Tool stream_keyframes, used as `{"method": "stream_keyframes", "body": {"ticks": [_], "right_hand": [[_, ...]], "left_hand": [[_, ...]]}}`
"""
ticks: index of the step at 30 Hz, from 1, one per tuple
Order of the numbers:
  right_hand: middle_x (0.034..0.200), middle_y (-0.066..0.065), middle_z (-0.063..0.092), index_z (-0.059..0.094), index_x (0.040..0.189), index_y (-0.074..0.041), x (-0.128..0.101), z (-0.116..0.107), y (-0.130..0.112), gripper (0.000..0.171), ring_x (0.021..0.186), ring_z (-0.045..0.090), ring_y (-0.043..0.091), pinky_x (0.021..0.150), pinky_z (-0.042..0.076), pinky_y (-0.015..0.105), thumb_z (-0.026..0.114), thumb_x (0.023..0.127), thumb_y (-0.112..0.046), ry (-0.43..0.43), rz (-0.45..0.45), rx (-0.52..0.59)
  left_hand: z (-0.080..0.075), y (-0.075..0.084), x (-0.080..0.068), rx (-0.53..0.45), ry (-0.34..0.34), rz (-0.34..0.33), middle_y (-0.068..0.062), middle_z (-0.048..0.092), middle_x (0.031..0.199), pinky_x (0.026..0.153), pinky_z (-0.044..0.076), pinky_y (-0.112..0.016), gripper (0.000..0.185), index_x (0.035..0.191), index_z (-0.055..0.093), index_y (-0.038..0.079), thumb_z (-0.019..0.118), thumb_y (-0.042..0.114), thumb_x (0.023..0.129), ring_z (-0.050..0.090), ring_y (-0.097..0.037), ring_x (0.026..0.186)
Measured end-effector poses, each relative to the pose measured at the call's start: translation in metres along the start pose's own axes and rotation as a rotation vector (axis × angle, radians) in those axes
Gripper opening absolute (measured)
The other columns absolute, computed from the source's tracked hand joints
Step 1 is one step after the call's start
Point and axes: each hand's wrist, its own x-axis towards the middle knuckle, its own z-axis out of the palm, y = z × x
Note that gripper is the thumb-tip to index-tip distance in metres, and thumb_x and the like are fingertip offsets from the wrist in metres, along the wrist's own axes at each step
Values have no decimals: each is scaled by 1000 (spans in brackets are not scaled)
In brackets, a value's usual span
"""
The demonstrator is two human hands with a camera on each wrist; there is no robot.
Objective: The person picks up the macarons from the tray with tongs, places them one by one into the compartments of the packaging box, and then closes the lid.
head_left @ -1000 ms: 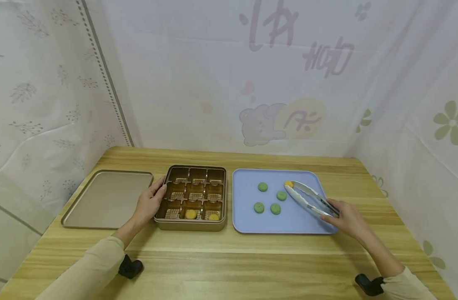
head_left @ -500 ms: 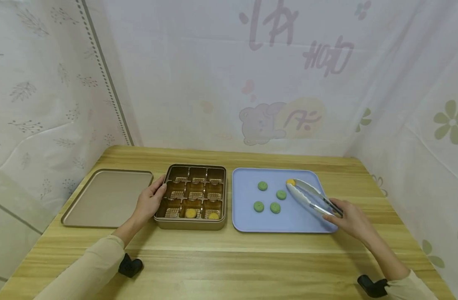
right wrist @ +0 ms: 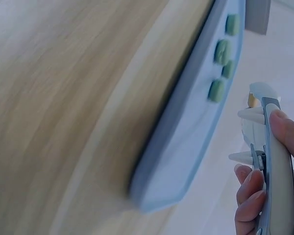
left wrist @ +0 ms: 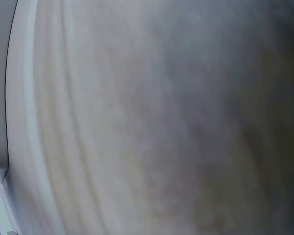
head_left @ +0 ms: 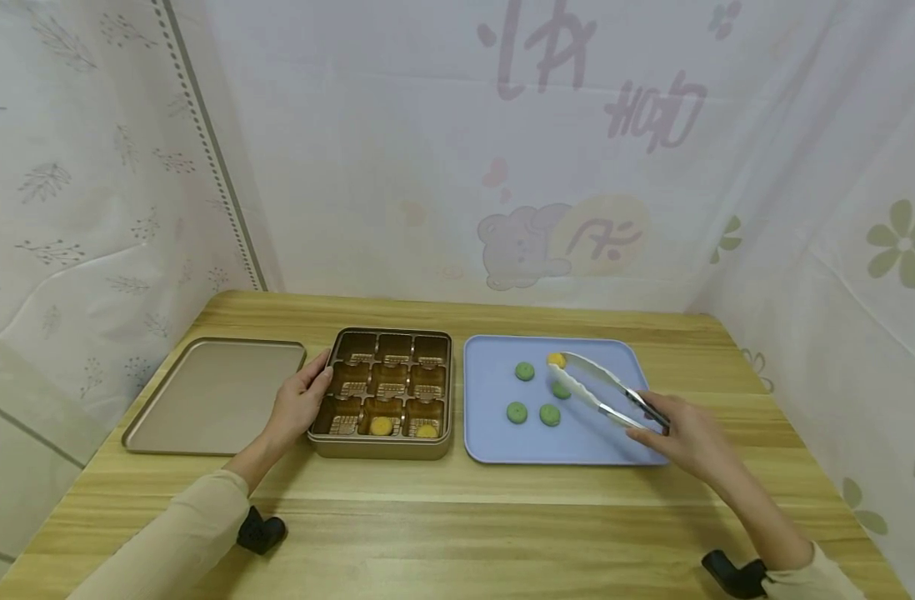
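Observation:
My left hand (head_left: 300, 404) holds the left side of a bronze-coloured box (head_left: 382, 450), its thumb at the rim. The box has a brown divided insert, with two yellow pastries (head_left: 381, 427) in front-row compartments. My right hand (head_left: 686, 433) grips metal tongs (head_left: 615, 385), also seen in the right wrist view. Between the tong tips is a small round yellow pastry (head_left: 557, 360), held over the blue tray (head_left: 495, 446). Several green pastries (head_left: 524, 372) sit on that tray, one partly hidden behind the tongs. The left wrist view is mostly blurred wood grain.
A flat bronze lid or tray (head_left: 217, 400) lies left of the box. The wooden table (head_left: 457, 533) extends in front, and patterned white cloth (head_left: 397, 167) hangs behind and at both sides.
The tongs with the yellow pastry shift slightly right, then move left until they overlap a green pastry in the head view. My left hand and the box stay in place.

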Motion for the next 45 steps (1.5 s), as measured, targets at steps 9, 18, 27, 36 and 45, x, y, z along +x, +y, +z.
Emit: {"method": "stream_keyframes", "body": {"ticks": [9,18,27,36,45], "right_hand": [[73,-3,55,66,120,-1,9,7,-37,48,60,38,-1,48,35,17,80,80,-23,18,-150,44],[83,-1,59,64,123,-2,24,25,-83,50,59,37,-4,48,37,16,80,80,-22,0,-283,142],[88,4,63,63,128,-5,42,46,-130,56,59,39,-4,50,39,13,81,80,-24,-63,-360,144],[95,6,68,62,131,-8,55,59,-162,58,69,48,6,57,39,15,81,80,-30,-105,-418,82],[110,9,69,60,133,-6,65,70,-182,60,87,64,19,70,54,24,79,82,-32,-167,-455,66]], "left_hand": [[0,1,-1,-5,-1,6,-21,27,159,122,24,-52,53,154,26,2,38,24,107,23,-39,149],[0,0,0,7,11,7,-21,28,158,121,25,-51,53,154,27,1,38,25,107,24,-39,148],[0,1,-1,9,15,16,-21,28,158,121,24,-51,52,153,28,0,38,23,107,24,-39,148],[0,1,-1,7,16,9,-20,27,159,122,24,-51,52,153,28,1,38,24,107,24,-39,148],[0,1,-1,4,18,14,-20,27,158,121,25,-51,52,153,28,1,38,24,107,25,-39,148]]}}
